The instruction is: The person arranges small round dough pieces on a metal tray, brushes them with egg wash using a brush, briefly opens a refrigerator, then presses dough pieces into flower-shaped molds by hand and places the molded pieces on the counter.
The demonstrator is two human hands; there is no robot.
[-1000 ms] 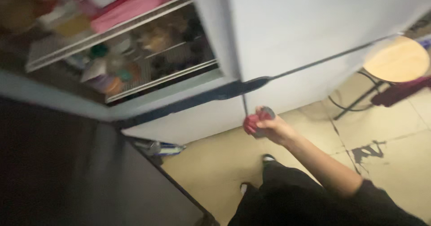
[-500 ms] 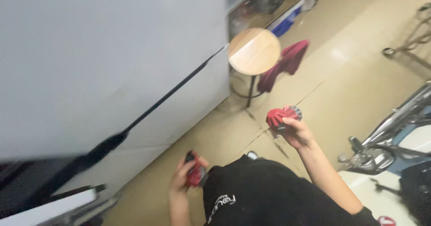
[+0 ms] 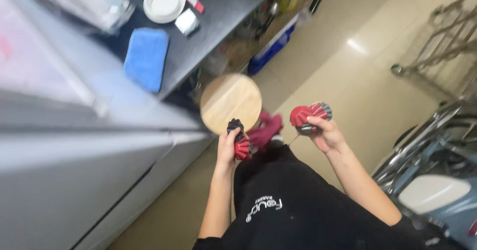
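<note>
Two small red-and-black ridged objects are held in front of the person's waist: one (image 3: 242,142) in the left hand (image 3: 228,148), the other (image 3: 309,118) in the right hand (image 3: 325,133). They look light, rigid and grippy along their ribs, best taken around the body as each hand does now, fingers curled shut about them. Both forearms are bent inward, the right raised a little higher and farther right. Beyond the left hand stands a round wooden stool (image 3: 231,102); far left, a blue cloth (image 3: 146,57) lies on a dark counter (image 3: 223,11).

Black top, white chest print
</note>
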